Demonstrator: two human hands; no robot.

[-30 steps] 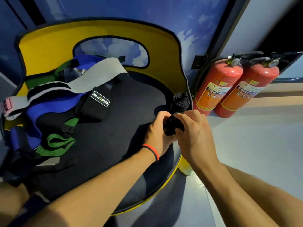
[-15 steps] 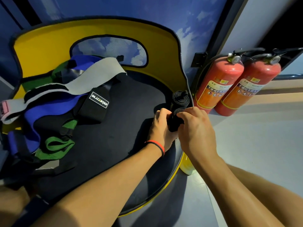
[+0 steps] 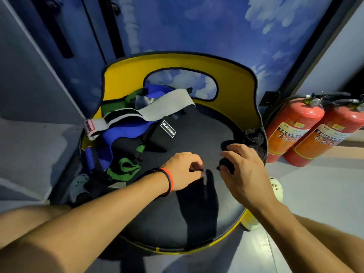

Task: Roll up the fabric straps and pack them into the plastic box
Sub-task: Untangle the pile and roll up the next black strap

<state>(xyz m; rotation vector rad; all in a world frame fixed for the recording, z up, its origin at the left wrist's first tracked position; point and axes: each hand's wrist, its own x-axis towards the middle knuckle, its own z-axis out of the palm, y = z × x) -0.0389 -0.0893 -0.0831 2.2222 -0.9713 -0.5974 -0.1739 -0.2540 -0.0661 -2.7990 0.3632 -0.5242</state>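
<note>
Loose straps (image 3: 126,133) (blue, green, grey, blk w/ white label) lie in a tangled heap on L side of the seat (image 3: 177,223), finished blk rolls (image 3: 254,135) sit at its R edge, & a part-rolled blk strap (image 3: 226,167) is held in the right hand (image 3: 244,174), its end pinched by the left hand (image 3: 183,170).

We show the seat cushion (image 3: 187,217) as plain black. Behind it the seat back (image 3: 236,81) is yellow with a dark edge trim. On the cushion's left side we distinguish a royal blue strap (image 3: 126,131), a green strap (image 3: 126,168), a pale grey strap (image 3: 167,103) ending in a pink tag (image 3: 89,127), and a black pouch (image 3: 161,138) with a white-lettered label (image 3: 167,129). At the cushion's right edge we note the rolled straps (image 3: 254,134), all black. The strap (image 3: 226,164) held between the left hand (image 3: 185,170) and right hand (image 3: 244,174) is black too. The wristband (image 3: 169,182) is orange and black. Right of the cushion, the fire extinguishers (image 3: 291,125) are red with yellow-and-white labels. Behind it, the wall (image 3: 216,26) is blue, patterned with white clouds.
</note>
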